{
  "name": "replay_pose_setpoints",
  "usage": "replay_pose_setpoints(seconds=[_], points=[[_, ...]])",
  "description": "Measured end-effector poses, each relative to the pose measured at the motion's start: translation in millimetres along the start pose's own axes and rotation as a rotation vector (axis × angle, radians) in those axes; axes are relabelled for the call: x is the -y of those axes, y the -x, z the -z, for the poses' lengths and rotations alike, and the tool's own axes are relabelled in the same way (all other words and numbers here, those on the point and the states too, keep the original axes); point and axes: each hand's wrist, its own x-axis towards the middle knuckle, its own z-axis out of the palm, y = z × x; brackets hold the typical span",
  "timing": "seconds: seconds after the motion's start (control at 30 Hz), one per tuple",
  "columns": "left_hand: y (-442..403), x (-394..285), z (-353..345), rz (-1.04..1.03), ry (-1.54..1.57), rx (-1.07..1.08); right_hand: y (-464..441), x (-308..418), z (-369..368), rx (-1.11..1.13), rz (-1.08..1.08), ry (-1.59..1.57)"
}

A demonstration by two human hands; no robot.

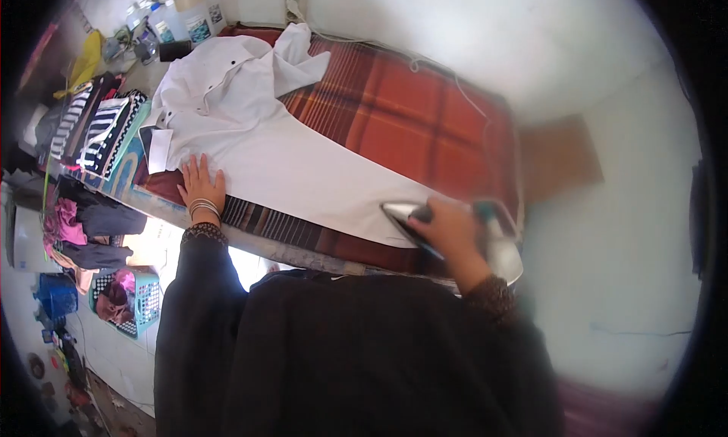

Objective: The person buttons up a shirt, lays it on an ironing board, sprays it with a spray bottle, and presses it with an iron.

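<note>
A white shirt [296,160] lies across a table padded with a red and brown plaid blanket [394,96]. Its far end, with dark buttons, is bunched up, while the near part is spread flat. My left hand [201,185] rests on the shirt's near edge with fingers spread, bracelets at the wrist. At the right, my right hand [453,232] is wrapped around the handle of a clothes iron [402,212]. The iron's pointed tip faces left and rests on the white cloth. My right hand is slightly blurred and hides much of the iron.
Folded striped clothes [102,130] are stacked at the table's left end. Bottles [189,20] stand in the back left corner. A cord [470,96] runs along the wall side. On the floor at left are a laundry basket [148,304] with clothes and a blue bucket [58,295].
</note>
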Motion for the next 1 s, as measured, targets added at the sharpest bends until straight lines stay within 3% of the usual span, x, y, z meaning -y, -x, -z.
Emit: replay_pose_setpoints(seconds=[0.13,0.23,0.3,0.33,0.47,0.53,0.67,0.83,1.0], points=[[-2,3,-4,0.001,-0.004,-0.008,-30,-11,-1,-0.072,-0.091,-0.073],[-6,3,-5,0.023,-0.005,0.011,-18,-9,1,-0.025,0.000,-0.097],[-8,2,-4,0.093,-0.001,0.041,3,-2,6,0.126,0.202,0.099],[-9,1,-3,0.095,0.001,0.045,5,-3,5,0.129,0.203,0.103],[-6,1,-4,0.088,-0.022,0.048,-1,-14,-5,0.008,0.090,0.030],[-9,0,-4,0.087,-0.019,0.034,-21,-19,2,-0.090,-0.133,-0.084],[-9,1,-5,0.099,-0.031,0.052,-30,-31,1,-0.081,-0.110,-0.085],[-8,1,-4,0.092,-0.015,0.049,15,-20,17,0.178,0.089,0.039],[-7,-3,3,0.099,-0.035,0.059,9,-51,-2,-0.027,-0.164,-0.066]])
